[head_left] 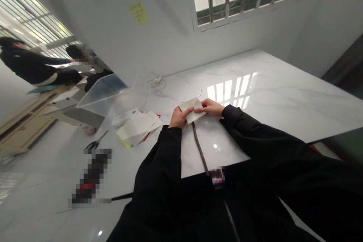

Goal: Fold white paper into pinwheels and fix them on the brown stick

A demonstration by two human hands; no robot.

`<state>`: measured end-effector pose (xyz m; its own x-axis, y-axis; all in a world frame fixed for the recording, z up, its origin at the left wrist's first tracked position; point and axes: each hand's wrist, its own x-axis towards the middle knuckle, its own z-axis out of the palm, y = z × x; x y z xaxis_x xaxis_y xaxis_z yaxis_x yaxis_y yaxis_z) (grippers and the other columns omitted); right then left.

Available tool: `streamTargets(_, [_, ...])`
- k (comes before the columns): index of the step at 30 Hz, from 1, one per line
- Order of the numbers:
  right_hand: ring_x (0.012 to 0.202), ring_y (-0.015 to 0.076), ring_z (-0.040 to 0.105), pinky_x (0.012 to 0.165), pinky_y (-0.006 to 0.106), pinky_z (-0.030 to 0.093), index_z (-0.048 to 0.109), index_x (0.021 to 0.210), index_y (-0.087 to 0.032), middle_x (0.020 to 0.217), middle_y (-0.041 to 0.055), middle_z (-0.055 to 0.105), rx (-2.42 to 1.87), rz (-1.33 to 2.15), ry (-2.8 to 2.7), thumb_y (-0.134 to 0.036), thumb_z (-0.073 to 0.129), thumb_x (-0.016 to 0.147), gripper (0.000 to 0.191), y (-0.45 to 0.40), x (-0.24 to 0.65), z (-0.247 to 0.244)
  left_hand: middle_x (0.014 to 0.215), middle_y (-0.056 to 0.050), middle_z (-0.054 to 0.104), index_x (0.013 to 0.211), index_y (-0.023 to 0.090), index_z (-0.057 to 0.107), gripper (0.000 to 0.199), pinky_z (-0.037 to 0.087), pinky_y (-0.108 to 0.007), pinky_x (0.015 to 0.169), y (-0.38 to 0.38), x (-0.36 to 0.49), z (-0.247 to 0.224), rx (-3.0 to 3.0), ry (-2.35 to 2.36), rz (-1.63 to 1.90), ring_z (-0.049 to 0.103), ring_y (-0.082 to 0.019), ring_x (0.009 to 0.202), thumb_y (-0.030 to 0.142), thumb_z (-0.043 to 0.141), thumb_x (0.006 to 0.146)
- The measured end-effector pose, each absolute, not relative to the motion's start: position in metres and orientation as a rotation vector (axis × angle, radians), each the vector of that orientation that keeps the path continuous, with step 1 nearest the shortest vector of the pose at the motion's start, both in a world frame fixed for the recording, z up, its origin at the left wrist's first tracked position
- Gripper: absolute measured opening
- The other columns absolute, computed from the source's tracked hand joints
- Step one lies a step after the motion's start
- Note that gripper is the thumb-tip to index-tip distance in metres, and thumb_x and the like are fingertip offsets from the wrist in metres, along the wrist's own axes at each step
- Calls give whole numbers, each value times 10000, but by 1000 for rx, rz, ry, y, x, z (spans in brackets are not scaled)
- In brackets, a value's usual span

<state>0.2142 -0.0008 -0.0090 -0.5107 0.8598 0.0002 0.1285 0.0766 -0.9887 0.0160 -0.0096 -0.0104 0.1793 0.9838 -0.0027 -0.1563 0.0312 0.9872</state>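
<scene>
Between my two hands is a piece of cream paper (190, 105), held above the white marbled table (286, 94). My left hand (179, 116) grips its left side, thumb lying on top. On the right side, my right hand (211, 107) pinches the paper between thumb and fingers. From just below the paper a thin brown cord (199, 146) runs down toward my body; I cannot tell whether it touches the paper. Left of my left hand lies a loose pile of cream paper sheets (137, 127), with yellow and red edges showing underneath.
A white power strip (126, 116) lies behind the pile. Scissors (96, 141) rest further left. A clear plastic bin (102, 92) stands at the back left. Two small shiny bits (200, 93) lie beyond my hands. A yellow note (139, 13) sticks to the wall. Two people (31, 62) are at the far left.
</scene>
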Motion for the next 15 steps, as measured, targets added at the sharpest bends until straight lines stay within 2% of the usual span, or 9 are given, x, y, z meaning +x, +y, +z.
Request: streamTargets(15, [589,92,434,566,258,286,725,898,-87,655,-21,582,-980,1485,-1744,-653,811,682,612,-1,216,-9,978,-108,792,1051,110,731,637,577,-335,777,-10,17,-12,1139,991,1149,722,-224,816,419,981,553])
